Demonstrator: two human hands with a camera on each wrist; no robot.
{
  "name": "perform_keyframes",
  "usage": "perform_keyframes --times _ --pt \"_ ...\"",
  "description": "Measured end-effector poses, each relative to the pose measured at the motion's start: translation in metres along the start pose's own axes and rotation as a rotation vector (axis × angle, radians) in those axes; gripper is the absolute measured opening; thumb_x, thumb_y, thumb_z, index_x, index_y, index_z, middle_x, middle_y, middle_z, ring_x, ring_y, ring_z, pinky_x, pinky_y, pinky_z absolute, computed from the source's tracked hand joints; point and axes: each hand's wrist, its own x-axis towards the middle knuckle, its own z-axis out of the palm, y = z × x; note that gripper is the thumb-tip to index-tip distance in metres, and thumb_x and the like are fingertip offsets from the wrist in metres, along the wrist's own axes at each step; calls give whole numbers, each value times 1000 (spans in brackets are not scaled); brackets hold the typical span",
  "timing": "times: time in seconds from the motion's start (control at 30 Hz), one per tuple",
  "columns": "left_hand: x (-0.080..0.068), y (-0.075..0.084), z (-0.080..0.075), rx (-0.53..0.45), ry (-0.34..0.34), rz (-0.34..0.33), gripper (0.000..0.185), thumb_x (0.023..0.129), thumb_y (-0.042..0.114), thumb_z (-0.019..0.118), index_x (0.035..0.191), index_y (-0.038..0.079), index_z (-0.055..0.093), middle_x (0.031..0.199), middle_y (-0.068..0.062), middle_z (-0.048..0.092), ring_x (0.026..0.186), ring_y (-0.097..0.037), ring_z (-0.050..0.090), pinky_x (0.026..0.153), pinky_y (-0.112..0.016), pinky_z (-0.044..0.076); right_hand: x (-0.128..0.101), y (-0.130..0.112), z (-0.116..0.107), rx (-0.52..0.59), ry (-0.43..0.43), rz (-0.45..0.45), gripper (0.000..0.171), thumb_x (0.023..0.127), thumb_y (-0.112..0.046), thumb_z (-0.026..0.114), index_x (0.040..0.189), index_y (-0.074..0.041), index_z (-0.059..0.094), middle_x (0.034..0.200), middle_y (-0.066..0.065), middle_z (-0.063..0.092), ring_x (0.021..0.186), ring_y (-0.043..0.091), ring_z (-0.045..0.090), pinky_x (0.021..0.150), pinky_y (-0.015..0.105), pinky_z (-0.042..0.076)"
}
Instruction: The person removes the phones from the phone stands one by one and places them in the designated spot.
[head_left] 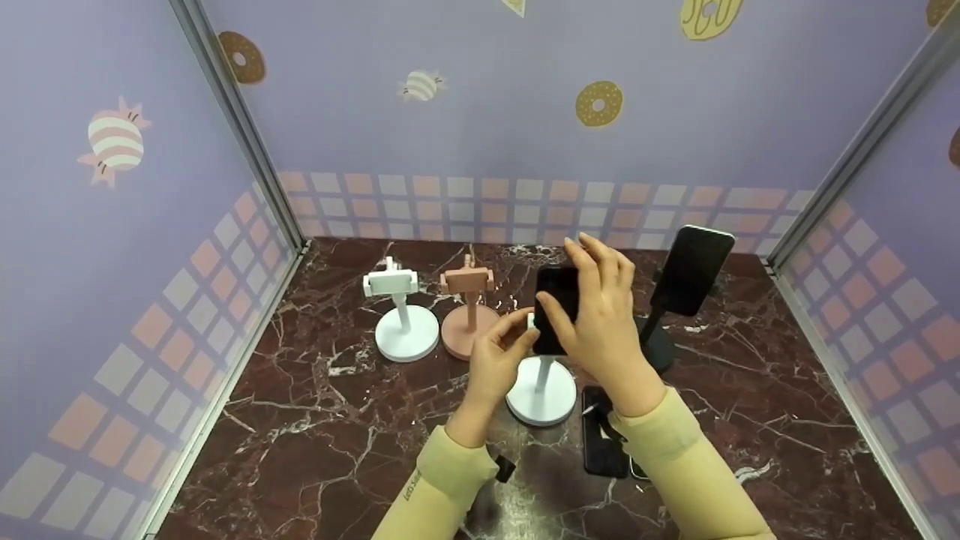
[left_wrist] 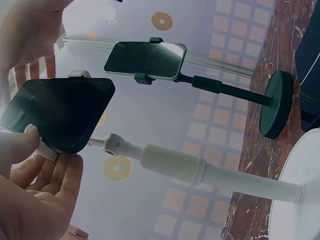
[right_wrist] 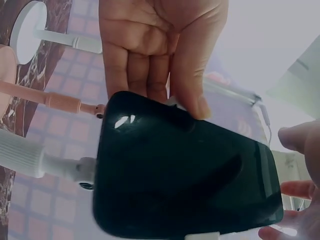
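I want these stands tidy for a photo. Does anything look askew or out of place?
Yes. One phone lies flat on the table beside the near white stand, on no stand. The phone both hands hold at that stand sits tilted. The black stand carries its phone properly.

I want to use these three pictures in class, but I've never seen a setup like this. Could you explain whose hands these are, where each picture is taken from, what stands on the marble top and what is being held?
No machine here: a person in yellow sleeves works with bare hands. The wide picture comes from a camera on the head, looking down; the other two come from cameras on each wrist, looking up at that hand's work.

On the marble table stand four phone stands: an empty white stand, a pink stand, a black stand already carrying a phone, and a nearer white stand. Another dark phone lies flat.

The right hand has its grip on a black phone at the near stand's clamp; the left hand pinches that clamp's lower edge.
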Motion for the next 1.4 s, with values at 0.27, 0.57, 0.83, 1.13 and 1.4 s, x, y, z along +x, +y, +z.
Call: perform_keyframes --times 0.27,0.57,0.83,1.13,1.4 --pt "0 -2 -1 47 4 23 35 94 6 72 124 -10 67 110 -28 70 88 -5 61 80 -19 53 8 -12 1 -112 -115 4 66 96 -41 72 148 -10 46 147 17 48 131 40 38 86 62 49" --pt "-1 -1 0 66 22 11 32 94 3 72 123 -10 68 111 -25 72 91 -12 65 83 -21 55 9 -19 7 -181 -157 42 56 93 -40 76 137 -12 55 130 18 53 122 39 42 84 59 50" --pt "0 1 2 54 37 9 30 94 1 71 122 -10 69 115 -26 73 102 -30 70 86 -21 57 11 -20 12 -227 -148 46 51 91 -34 78 128 -9 53 119 21 52 112 40 43 82 58 50" --pt "-1 0 1 47 28 8 31 95 1 70 123 -10 69 122 -26 71 114 -38 69 96 -28 57 11 -21 14 -261 -145 55 48 92 -35 76 123 -9 51 112 20 49 107 40 41 78 54 48" --pt "0 0 2 29 38 -1 29 94 -2 69 122 -11 69 121 -28 71 114 -40 69 96 -28 57 11 -22 16 -279 -167 80 48 92 -34 76 122 -8 49 114 21 48 108 41 40 80 53 46"
